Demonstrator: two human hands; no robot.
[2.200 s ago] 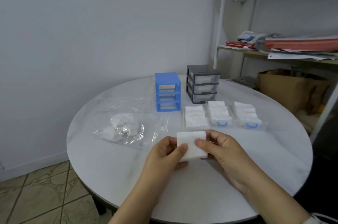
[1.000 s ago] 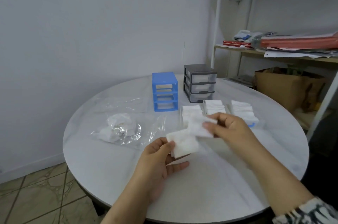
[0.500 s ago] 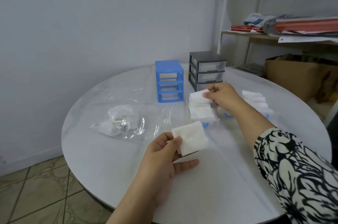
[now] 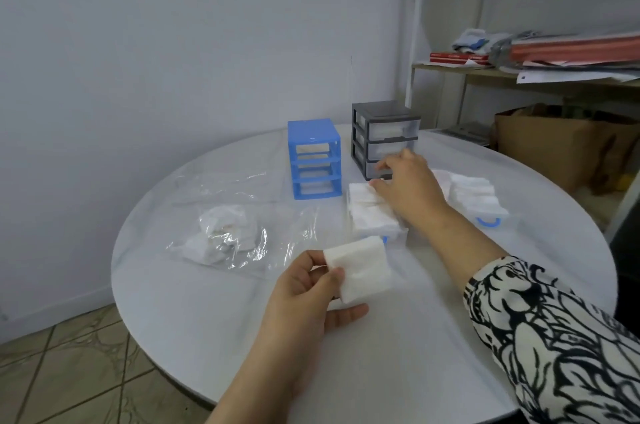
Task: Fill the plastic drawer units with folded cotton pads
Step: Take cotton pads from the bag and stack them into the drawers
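My left hand (image 4: 308,288) pinches one white cotton pad (image 4: 360,271) above the round white table (image 4: 398,354). My right hand (image 4: 408,188) reaches forward with relaxed fingers. Its thumb touches the folded pads in the left clear drawer (image 4: 374,219), which lies on the table. The right clear drawer (image 4: 479,200), full of pads, has a blue handle. My arm hides whatever lies between the two. Behind them stand the blue drawer frame (image 4: 313,160), its three slots empty, and the grey drawer unit (image 4: 384,136) with its drawers in.
A clear plastic bag (image 4: 225,236) with loose pads lies left of centre, with flat plastic film (image 4: 228,181) behind it. A metal shelf (image 4: 519,73) with papers and a brown cardboard box (image 4: 561,146) stand right of the table. A wall runs behind.
My right hand took a folded pad away from my left hand, carried it forward to the left clear drawer and let it go. My left hand kept another pad.
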